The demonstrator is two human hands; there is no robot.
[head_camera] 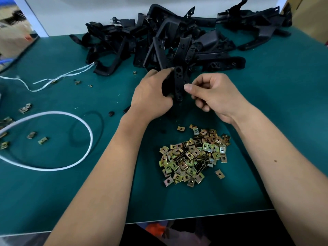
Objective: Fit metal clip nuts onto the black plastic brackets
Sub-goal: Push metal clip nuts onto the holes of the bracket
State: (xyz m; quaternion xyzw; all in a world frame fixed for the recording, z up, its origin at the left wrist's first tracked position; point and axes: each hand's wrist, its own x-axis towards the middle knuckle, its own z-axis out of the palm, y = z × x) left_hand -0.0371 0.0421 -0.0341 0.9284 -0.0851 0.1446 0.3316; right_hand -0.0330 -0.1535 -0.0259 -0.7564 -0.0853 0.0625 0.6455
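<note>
Mid-assembly at a green worktop (53, 183): left hand (152, 96) wrapped around a black plastic bracket (178, 82), held upright just in front of the heap of brackets (168, 38) at the back. Right hand (211, 95) touching the bracket's right edge, thumb and curled fingers pinched together as if on a clip nut; nut itself hidden, so contents of that grip impossible to tell. Loose pile of metal clip nuts (193, 157) lying near the front edge, between the two forearms, well short of the hands. A few stray nuts (37, 137) and a looped white cord (71, 164) off to the left. Apparent step: sliding a nut onto the bracket's edge. Next move likely calling for the nut's open side lined up with a hole, then a firm push until seated.
</note>
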